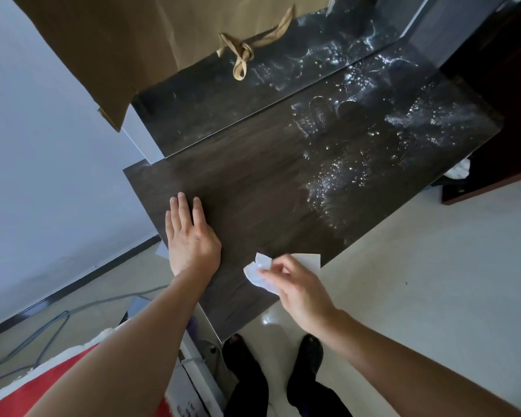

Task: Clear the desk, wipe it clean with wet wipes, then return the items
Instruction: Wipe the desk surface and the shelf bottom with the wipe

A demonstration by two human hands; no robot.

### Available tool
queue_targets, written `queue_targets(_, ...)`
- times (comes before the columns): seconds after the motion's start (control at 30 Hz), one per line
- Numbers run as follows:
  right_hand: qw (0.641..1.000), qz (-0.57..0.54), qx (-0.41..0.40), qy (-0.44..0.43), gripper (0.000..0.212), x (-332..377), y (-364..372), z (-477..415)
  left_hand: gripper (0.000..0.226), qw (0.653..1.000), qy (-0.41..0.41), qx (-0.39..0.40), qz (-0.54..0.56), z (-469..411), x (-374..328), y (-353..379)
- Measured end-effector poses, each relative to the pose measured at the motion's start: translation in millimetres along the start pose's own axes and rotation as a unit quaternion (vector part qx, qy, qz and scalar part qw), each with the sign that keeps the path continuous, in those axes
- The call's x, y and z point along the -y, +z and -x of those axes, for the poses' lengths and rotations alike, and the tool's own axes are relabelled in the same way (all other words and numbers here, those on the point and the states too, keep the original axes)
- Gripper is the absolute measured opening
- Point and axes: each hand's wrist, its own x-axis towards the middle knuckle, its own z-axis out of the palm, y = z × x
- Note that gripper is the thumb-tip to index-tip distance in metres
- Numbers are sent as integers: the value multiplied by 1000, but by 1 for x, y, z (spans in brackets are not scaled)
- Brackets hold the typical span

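A dark wood desk (253,176) fills the middle of the head view, with wet streaks and droplets glinting on its right half. My left hand (190,233) lies flat on the desk near its left front edge, fingers straight. My right hand (295,287) hovers over the front edge and pinches a crumpled white wet wipe (257,273) between thumb and fingers. A white card-like sheet (310,261) shows just behind that hand at the desk edge.
A brown paper bag (139,40) with a knotted ribbon handle (242,52) leans at the back of the desk against a mirror (283,73). Cables (57,323) trail on the floor at left. A dark cabinet (500,100) stands at right. My feet (271,350) are below the desk edge.
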Motion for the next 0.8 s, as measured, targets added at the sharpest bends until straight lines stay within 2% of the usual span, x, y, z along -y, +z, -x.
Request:
queue_targets(0.1,996,68,-64,10,25,-36,-16,-37,51,1000,-11,7,-8,-1,-2,0)
queue_targets(0.2,988,36,-104,109,32,-49,-17,-105,52,1000,-23,14,-13,-2,-6,-1)
queue_targets(0.27,984,32,-114,135,29,-44,-9,-133,53,999,-32,7,-18,-2,-7,0)
queue_targets(0.3,987,28,-97,128,28,-40,-7,-134,53,999,-41,2,-17,-2,-9,2)
queue_targets(0.4,998,50,30,-31,37,-50,-14,-105,51,993,-116,-14,-4,-1,-29,9)
queue_targets(0.43,996,56,36,-56,38,-64,-28,-99,50,989,-147,-18,3,-2,-40,12)
queue_targets(0.47,997,54,33,-47,35,-79,-45,-105,50,985,-173,-22,7,-2,-50,15)
queue_targets(0.57,995,75,-53,35,25,-124,-78,-167,55,978,-207,-27,-15,-7,-64,21)
queue_targets(0.63,993,81,-57,71,25,-123,-80,-202,55,975,-219,-27,-30,-9,-63,25)
queue_targets(0.7,996,78,-22,23,33,-104,-64,-195,55,974,-223,-28,-40,-8,-63,25)
queue_targets(0.8,987,36,119,-102,28,-81,-56,-143,57,973,-224,-30,-53,-10,-64,25)
